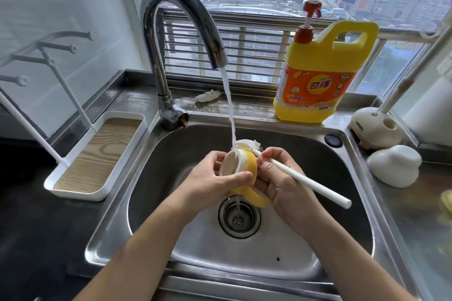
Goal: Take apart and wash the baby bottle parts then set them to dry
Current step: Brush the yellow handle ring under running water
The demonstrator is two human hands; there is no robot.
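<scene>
Over the steel sink (pixel 151 166), my left hand (pixel 210 183) grips a yellow bottle collar with handles (pixel 252 168), its white inner rim turned toward me. A yellow handle loop (pixel 254 199) hangs below my fingers. My right hand (pixel 281 178) holds a white bottle brush (pixel 305 182) by its long handle, the bristle head resting on the collar's top edge. Water runs from the chrome faucet (pixel 186 19) onto the collar and brush head and falls toward the drain (pixel 238 216).
A white drying rack with pegs and a wood-look tray (pixel 97 159) stands left of the sink. A yellow dish soap jug (pixel 320 76) sits behind the basin. At right are a white brush stand (pixel 374 127) and a white dome-shaped part (pixel 393 164).
</scene>
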